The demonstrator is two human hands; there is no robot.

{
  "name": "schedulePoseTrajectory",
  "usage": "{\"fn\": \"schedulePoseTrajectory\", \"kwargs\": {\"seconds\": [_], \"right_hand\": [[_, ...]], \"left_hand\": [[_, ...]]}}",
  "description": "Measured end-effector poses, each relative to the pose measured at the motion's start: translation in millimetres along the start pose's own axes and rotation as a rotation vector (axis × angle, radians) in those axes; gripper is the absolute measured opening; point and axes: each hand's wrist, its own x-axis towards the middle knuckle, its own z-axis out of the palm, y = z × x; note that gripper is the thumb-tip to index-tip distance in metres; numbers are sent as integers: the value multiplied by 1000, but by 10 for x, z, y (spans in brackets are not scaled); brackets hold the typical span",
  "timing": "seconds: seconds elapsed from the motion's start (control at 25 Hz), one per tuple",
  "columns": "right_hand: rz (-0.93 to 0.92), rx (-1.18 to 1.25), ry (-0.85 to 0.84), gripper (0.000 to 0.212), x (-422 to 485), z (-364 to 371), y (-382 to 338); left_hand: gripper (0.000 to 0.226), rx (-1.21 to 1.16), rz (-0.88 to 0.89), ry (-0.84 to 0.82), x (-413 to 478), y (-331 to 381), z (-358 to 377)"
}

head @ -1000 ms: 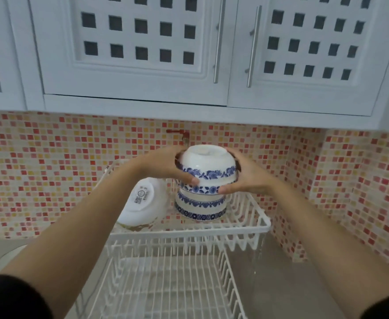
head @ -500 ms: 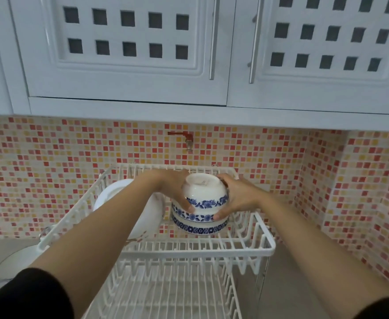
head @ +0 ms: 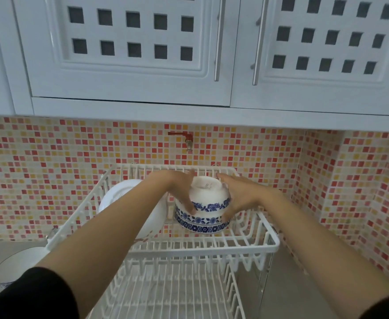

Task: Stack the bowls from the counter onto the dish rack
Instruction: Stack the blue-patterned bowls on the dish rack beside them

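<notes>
A faint grey mark was on the upturned base of the top bowl (head: 208,196), too small to read; this bowl sat upside down on a stack of blue-patterned bowls (head: 201,221) in the upper tier of the white dish rack (head: 253,246), toward its right rear; the left hand (head: 181,192) and right hand (head: 238,195) cupped it from both sides, fingers spread. Left of the stack a white plate (head: 120,194) leaned; the rack's front wires stayed bare; one bowl (head: 16,264) sat on the counter, left of the rack.
</notes>
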Motion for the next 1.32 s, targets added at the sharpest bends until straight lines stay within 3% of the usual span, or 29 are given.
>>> {"fn": "schedulePoseTrajectory", "kwargs": {"seconds": [0.16,0.28,0.4,0.64,0.84,1.12,1.32], "right_hand": [[-18,61,69,98,-134,-195,-360],[-80,26,217,78,-178,-259,-909],[-174,69,292,63,-190,-215,-1666],[-268,112,246,61,68,215,-3311],[-208,262,166,62,356,964,-4228],[-81,347,184,54,938,2155,-4624],[-16,358,45,45,1744,2994,-4652]], "left_hand": [[86,-59,120,222,-311,-240,-136],[60,-43,98,394,-681,-650,-163],[49,-61,52,459,-1155,-1161,-122],[49,-51,-145,385,-2041,-2534,277],[54,-114,-259,298,-2348,-3328,881],[51,-304,-448,236,-2139,-4133,1941],[51,-425,-572,181,-1689,-4706,2658]]}}
